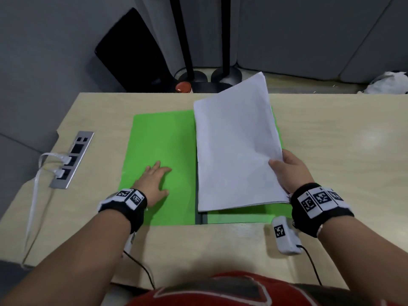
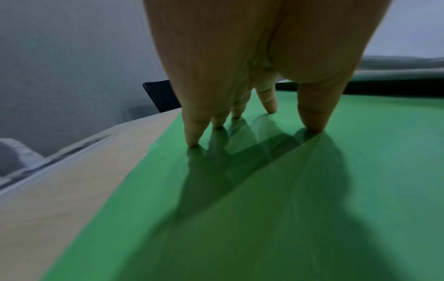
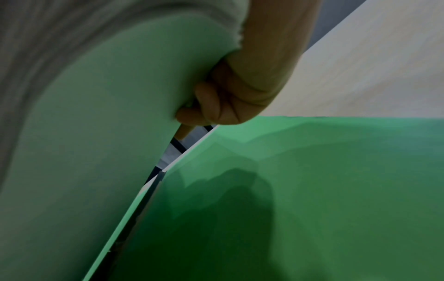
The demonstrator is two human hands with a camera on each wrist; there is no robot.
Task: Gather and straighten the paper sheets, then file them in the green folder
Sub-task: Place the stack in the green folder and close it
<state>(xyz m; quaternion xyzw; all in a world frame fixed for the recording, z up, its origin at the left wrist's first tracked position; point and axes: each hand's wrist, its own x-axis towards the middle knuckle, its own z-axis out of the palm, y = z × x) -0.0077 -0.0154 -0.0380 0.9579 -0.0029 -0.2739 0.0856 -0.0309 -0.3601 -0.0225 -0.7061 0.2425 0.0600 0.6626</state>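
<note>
The green folder [image 1: 161, 155] lies open on the wooden table. My left hand [image 1: 154, 182] presses flat on its left flap, and in the left wrist view the spread fingertips [image 2: 312, 127] touch the green folder [image 2: 312, 209]. A stack of white paper sheets [image 1: 234, 146] hangs tilted over the right flap, its right side raised. My right hand [image 1: 287, 171] grips the stack's right edge, thumb on top. In the right wrist view the fingers [image 3: 216, 106] curl under the paper sheets [image 3: 96, 114], above the green folder [image 3: 336, 190].
A metal socket strip [image 1: 72, 160] with white cables plugged in sits in the table [image 1: 342, 133] at the left. A white sensor box [image 1: 284, 237] with a black cable lies near the front edge. Black stand bases [image 1: 225, 76] and a red object [image 1: 183, 87] are behind the table.
</note>
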